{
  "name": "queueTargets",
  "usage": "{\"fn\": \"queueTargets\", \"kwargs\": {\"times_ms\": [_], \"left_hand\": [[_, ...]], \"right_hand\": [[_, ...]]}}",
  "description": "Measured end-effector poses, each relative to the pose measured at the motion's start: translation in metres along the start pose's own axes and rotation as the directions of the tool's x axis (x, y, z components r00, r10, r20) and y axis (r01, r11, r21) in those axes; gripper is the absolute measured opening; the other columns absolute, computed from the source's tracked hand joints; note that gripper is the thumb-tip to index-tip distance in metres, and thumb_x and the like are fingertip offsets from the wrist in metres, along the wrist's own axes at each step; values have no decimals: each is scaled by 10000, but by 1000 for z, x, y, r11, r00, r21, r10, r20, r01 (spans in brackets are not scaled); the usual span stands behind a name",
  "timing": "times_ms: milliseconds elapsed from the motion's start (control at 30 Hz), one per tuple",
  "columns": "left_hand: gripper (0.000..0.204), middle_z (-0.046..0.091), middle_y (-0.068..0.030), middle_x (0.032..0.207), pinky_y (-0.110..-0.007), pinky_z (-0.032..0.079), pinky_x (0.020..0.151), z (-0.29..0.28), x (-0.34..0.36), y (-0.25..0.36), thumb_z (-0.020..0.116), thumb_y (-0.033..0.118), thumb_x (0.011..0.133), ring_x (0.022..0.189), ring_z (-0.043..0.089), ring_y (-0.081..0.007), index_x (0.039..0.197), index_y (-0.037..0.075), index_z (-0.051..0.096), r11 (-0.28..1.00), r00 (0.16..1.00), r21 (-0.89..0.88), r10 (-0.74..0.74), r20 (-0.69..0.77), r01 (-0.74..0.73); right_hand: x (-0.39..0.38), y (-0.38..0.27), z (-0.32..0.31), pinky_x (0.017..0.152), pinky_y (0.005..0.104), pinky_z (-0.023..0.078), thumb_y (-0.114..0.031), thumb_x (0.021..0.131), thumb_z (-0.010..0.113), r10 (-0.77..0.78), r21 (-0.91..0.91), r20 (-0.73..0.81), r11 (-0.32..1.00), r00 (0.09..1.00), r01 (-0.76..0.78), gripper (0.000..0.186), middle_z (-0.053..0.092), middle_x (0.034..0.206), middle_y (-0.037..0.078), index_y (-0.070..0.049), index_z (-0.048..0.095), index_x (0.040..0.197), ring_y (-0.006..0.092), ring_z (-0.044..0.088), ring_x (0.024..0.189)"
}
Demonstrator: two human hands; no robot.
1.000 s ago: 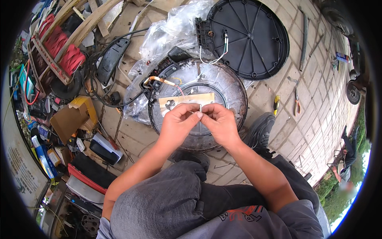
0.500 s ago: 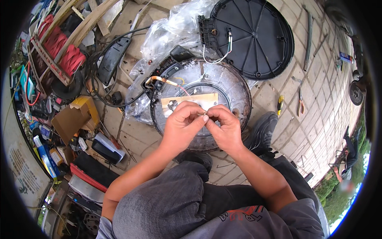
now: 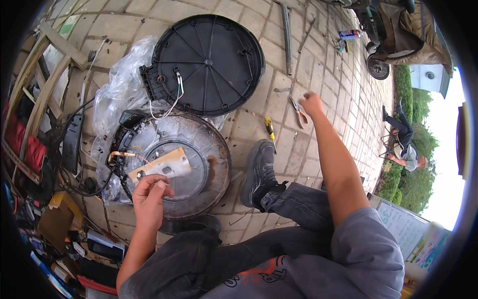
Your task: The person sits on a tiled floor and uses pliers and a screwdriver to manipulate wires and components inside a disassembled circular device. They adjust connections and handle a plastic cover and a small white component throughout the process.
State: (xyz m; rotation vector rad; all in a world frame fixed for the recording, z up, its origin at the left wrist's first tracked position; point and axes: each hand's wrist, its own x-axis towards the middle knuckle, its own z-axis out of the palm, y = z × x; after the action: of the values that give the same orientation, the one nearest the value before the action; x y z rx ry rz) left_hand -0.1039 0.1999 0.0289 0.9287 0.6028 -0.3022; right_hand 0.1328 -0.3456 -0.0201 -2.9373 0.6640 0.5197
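Over the near part of the round metal housing (image 3: pixel 213 174), the left hand (image 3: pixel 149 202) curls its fingers toward the thumb; I can't tell whether they pinch anything. The pale strip (image 3: pixel 175 160) lies on the housing, just beyond them. To the right, the pliers (image 3: pixel 300 115) rest on the paving (image 3: pixel 331 129) beside the right hand (image 3: pixel 313 105), its fingers bent, their closure unclear from here.

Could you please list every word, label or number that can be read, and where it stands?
Grey shirt: red and black lettering, which I won't transcribe.
White board at right: green print, not copied; smaller lines too blurred.
Blue-and-red can: too small to read.
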Motion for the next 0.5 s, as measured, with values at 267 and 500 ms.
{"fn": "queueTargets", "kwargs": {"times_ms": [267,500], "left_hand": [[145,682,-113,992,-312,555,681,-8,-13,8,616,112,987,730,668,-176,1075,1,643,990,999,137,-33,-41,38],[175,692,-112,1005,-319,559,706,2,-8,10,642,105,981,775,673,-176,1111,-10,660,990,996,114,-77,-45,82]], "right_hand": [[-22,101,69,901,405,535,-241,704,869,-15,5,123,1000,992,14,752,701,1138,242,63,563,1320,342,691,1058],[-12,54,41,756,438,562,-384,955,470,10,-15,-67,1000,998,-11,485,705,890,271,42,633,1119,351,722,806]]}}
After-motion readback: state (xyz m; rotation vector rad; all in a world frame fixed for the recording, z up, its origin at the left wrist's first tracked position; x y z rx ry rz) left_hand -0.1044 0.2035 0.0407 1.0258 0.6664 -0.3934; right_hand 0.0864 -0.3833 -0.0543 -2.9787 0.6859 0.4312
